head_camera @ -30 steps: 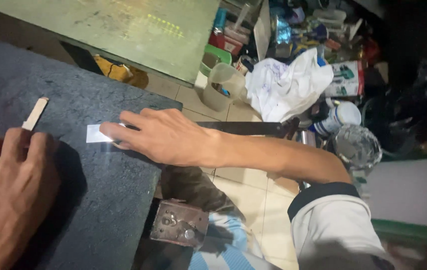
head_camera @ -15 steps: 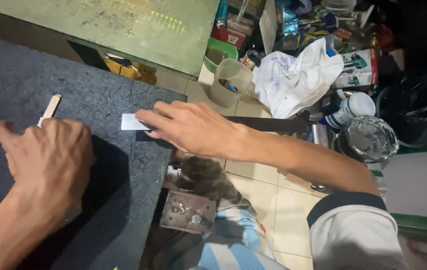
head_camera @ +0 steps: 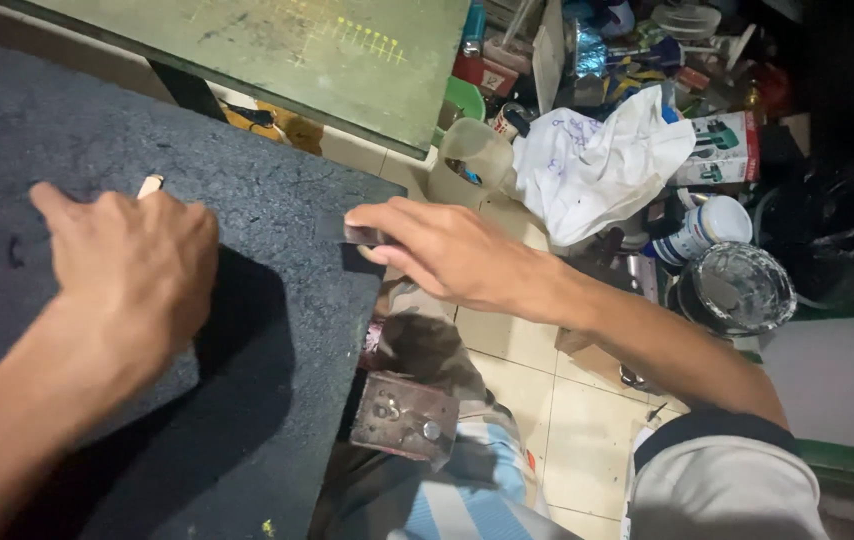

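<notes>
A dark grey felt-like sheet covers the work surface on the left. My left hand lies flat on it, palm down, holding nothing. The tip of a small wooden stick peeks out just beyond its fingers. My right hand reaches in from the right and pinches a small flat rectangular piece against the sheet close to its right edge. What the piece is made of I cannot tell.
A green mat-topped table stands behind the sheet. A brown metal block sits below the sheet's edge over a tiled floor. Clutter at the right includes a white plastic bag, a plastic jug and an open tin.
My left hand has slid right across the sheet and now covers most of the wooden stick. My right hand has moved with the flat piece towards the sheet's right edge.
</notes>
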